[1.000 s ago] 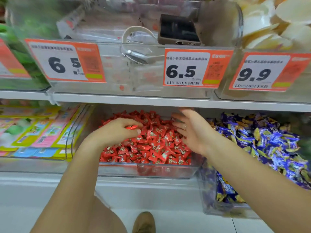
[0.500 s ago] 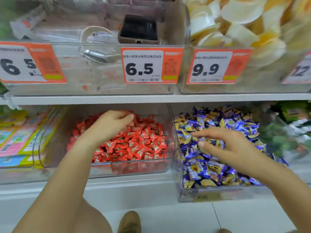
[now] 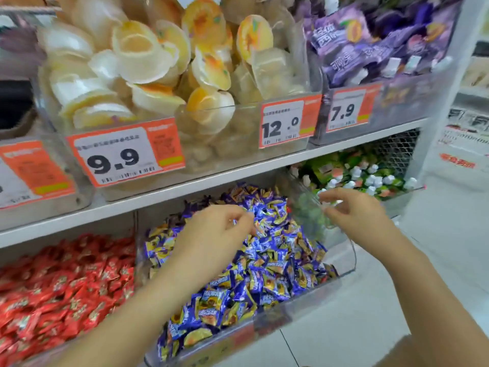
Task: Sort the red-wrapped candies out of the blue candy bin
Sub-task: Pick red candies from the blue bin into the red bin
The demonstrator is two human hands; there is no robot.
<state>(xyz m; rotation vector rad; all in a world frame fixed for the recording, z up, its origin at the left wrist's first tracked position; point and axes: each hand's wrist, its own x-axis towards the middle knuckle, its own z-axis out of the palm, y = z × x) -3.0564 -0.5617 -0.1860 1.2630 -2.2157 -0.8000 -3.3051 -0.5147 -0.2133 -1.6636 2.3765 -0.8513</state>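
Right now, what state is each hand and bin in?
Left hand: fingers curled over the blue candies, grip unclear.
Right hand: fingers loosely bent at the bin's right wall, holding nothing visible.
Clear plastic bin of blue-and-yellow wrapped candies: heaped full, no red wrapper showing.
Clear bin of red-wrapped candies: full.
Bin of white-and-orange jelly cups: piled high.

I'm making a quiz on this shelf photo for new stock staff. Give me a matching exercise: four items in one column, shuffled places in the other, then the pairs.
Things:
1. red candies
2. blue candies
3. 9.9 price tag
4. purple packets

Places:
A. top shelf, far right bin
B. lower shelf, left bin
C. front of the bin of pale cups
D. lower shelf bin under the left hand

Pairs: 1-B, 2-D, 3-C, 4-A
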